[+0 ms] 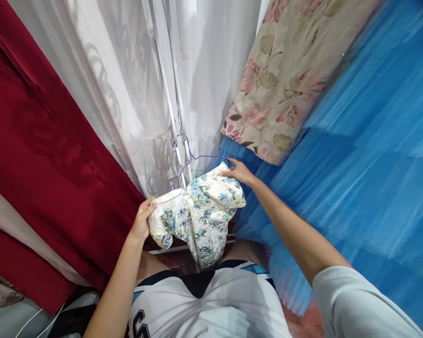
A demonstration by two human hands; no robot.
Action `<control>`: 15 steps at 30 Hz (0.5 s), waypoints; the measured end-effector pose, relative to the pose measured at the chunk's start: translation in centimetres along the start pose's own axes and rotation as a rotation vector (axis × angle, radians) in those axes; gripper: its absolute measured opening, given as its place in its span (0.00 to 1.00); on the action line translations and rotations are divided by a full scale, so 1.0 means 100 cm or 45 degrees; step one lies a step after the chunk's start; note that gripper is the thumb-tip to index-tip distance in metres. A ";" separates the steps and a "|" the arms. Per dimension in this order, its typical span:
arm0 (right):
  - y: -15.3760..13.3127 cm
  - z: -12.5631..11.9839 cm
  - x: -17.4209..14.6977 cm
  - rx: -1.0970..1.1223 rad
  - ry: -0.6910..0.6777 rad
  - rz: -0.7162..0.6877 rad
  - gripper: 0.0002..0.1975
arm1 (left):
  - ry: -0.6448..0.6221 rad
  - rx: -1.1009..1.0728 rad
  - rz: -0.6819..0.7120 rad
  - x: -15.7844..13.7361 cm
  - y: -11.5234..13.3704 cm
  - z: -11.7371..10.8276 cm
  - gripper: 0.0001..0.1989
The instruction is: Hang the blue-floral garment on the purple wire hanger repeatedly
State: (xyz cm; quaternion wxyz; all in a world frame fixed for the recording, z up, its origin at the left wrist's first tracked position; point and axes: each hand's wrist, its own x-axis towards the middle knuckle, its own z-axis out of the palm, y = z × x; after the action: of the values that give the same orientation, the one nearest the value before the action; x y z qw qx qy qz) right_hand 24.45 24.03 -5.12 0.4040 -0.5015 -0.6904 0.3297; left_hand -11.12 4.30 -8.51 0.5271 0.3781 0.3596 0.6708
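Nearest the camera is the wearer's white clothing with dark trim (pixel 246 295), below both hands, and a pale sleeve (pixel 363 300) up the arm from the right hand. Farther out, the left hand (pixel 143 219) pinches one upper corner of a white garment with blue and yellow flowers (pixel 207 216), and the right hand (pixel 238 172) pinches the other, thumb on the front face. The garment is stretched between them along its top edge, its body drooping in folds below. It looks light, soft and floppy, unlikely to break but quick to crease; the firmer-looking top edge seems the best hold, near each corner. Just behind that edge, a thin purple hanger (pixel 211 156) reaches to the right hand. Beyond stand white metal bars (pixel 178 108), with red cloth (pixel 52 122) past the left hand, and flowered cloth (pixel 268 98) and blue ruffled fabric (pixel 359 197) past the right.
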 end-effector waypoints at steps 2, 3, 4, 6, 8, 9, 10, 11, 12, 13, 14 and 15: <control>-0.002 -0.001 -0.005 -0.161 0.022 -0.037 0.45 | 0.139 -0.106 0.004 0.004 0.000 -0.004 0.16; -0.003 -0.002 -0.008 -0.249 0.025 -0.058 0.39 | 0.182 -0.152 -0.004 0.006 0.000 -0.005 0.15; -0.004 -0.004 -0.011 -0.335 0.027 -0.076 0.34 | 0.195 -0.192 -0.025 0.010 0.000 -0.005 0.13; -0.006 -0.007 -0.018 -0.480 0.036 -0.102 0.29 | 0.138 -0.268 -0.109 0.016 0.000 -0.001 0.13; -0.009 -0.010 -0.025 -0.585 0.063 -0.116 0.28 | 0.002 -0.328 -0.215 0.022 0.001 0.007 0.20; -0.010 -0.011 -0.028 -0.622 0.079 -0.122 0.28 | -0.069 -0.349 -0.256 0.025 0.001 0.011 0.24; -0.012 -0.012 -0.032 -0.646 0.095 -0.130 0.27 | -0.125 -0.360 -0.284 0.026 0.001 0.015 0.29; -0.012 -0.012 -0.036 -0.650 0.108 -0.140 0.26 | -0.157 -0.360 -0.299 0.027 0.000 0.018 0.32; -0.013 -0.011 -0.040 -0.630 0.130 -0.143 0.25 | -0.163 -0.350 -0.298 0.026 -0.001 0.019 0.33; -0.012 -0.010 -0.043 -0.583 0.159 -0.132 0.25 | -0.139 -0.332 -0.277 0.025 -0.003 0.018 0.31; -0.011 -0.009 -0.047 -0.514 0.192 -0.108 0.26 | -0.087 -0.311 -0.232 0.022 -0.005 0.015 0.28; -0.010 -0.007 -0.049 -0.433 0.223 -0.072 0.30 | -0.020 -0.291 -0.170 0.019 -0.008 0.010 0.24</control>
State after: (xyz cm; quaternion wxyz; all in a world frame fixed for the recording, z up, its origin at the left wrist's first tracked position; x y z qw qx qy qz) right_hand 25.54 19.05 -5.04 0.3809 -0.5697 -0.7123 0.1518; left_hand -10.17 6.43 -8.46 0.6130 0.2962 0.3009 0.6678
